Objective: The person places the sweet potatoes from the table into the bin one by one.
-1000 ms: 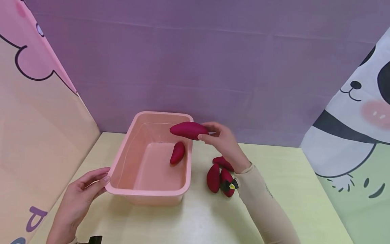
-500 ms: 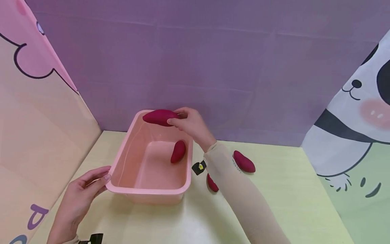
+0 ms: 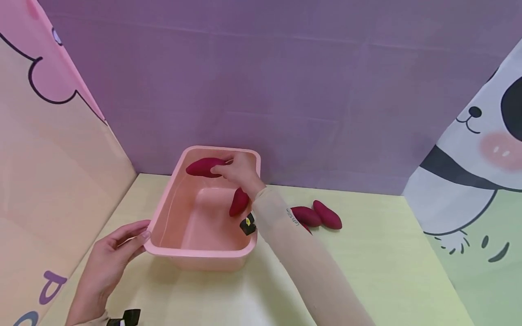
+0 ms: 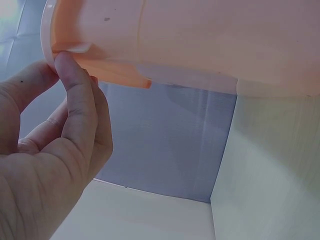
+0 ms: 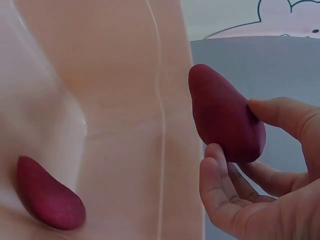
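My right hand [image 3: 240, 172] pinches a dark red sweet potato [image 3: 201, 167] by one end, over the far part of a pink plastic tub [image 3: 200, 253]. In the right wrist view thumb and fingers press both sides of this sweet potato [image 5: 225, 115]. Another sweet potato [image 3: 239, 202] lies on the tub's floor near its right wall, partly covered by the right wrist. At the tub's near left corner, my left hand [image 3: 108, 260] grips the rim. The left wrist view shows the thumb and fingertips of that hand [image 4: 65, 130] pinching the rim from outside.
Right of the tub, more sweet potatoes lie on the pale table [image 3: 391, 262]: one [image 3: 327, 215] in full view, another [image 3: 306, 216] beside it, and a third mostly hidden under the right sleeve [image 3: 302, 249]. A purple backdrop [image 3: 326, 99] stands behind the tub.
The right hand has carried its sweet potato leftward from the tub's right rim, then slightly lower over the far end. The left hand keeps its hold on the rim.
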The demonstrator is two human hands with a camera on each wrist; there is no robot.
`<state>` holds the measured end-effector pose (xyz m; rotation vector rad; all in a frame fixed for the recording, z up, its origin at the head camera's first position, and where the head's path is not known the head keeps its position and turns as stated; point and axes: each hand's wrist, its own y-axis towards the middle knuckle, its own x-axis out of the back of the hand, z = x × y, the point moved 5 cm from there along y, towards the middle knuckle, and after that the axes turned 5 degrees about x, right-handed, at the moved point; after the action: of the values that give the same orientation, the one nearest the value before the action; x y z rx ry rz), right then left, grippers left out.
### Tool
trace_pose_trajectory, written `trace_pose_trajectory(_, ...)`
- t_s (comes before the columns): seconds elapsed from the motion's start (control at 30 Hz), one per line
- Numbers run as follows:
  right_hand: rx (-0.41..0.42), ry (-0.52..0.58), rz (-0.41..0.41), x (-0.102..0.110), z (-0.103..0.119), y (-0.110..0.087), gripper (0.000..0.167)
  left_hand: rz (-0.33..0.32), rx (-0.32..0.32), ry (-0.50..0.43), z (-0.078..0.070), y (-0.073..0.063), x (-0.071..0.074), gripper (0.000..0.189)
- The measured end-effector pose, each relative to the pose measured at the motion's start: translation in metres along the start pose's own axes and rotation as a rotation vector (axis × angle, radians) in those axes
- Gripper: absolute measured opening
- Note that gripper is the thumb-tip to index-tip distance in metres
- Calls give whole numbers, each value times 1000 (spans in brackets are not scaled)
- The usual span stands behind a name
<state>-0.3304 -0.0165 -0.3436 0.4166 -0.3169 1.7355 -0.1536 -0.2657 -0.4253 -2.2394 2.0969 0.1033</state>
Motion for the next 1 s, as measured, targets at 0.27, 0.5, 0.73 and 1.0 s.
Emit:
trace_pose_trajectory(0.27, 8, -104, 95, -19, -11, 0, 14, -2, -3, -15, 1, 1, -1, 30)
trace_pose_trajectory(0.5, -46, -197, 235, -33, -26, -9, 17, -2, -3, -20, 3, 1, -2, 30)
trace_pose_trajectory(0.73, -103, -336, 359, -42, -32, -10, 18, 3, -17, -34, 2, 2, -2, 30)
trace_pose_trajectory(1.0, 8, -403, 330, -43, -31, -3, 23, -8, -5, -30, 3, 2, -2, 30)
